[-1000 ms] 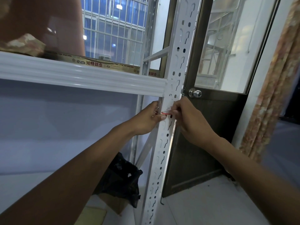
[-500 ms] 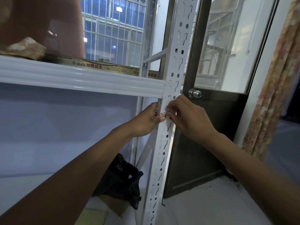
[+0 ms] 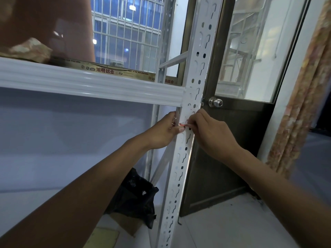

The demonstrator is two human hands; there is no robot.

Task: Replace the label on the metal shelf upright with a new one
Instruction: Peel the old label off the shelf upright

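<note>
- White-painted steel forms the shelf upright (image 3: 186,154), a stiff perforated angle post with rows of round holes and keyhole slots running above and below both hands.
- The label (image 3: 183,124) is a small strip with a red edge, lying on the upright's face directly between the two hands, just under the ribbed white shelf beam (image 3: 93,85).
- The left hand (image 3: 162,132) is curled, its thumb tip pressed against the label's left end; whether the other fingers hold anything cannot be told.
- The right hand (image 3: 210,132) is closed in a pinch, fingertips meeting at the label's right end; the grip itself is hidden behind the knuckles.
- Judging by its size, the label should be nearly weightless, thin and floppy, likely to curl or tear if pulled fast; whether this is the old one or the new cannot be told.
- The best hold looks to be a corner or short edge, taken with nail and fingertip, while the other hand steadies the strip flat against the metal.
- Beyond the right hand stand a dark door (image 3: 223,149) and a shiny round knob (image 3: 215,102); below the left forearm lies a crumpled black bag (image 3: 136,199).
</note>
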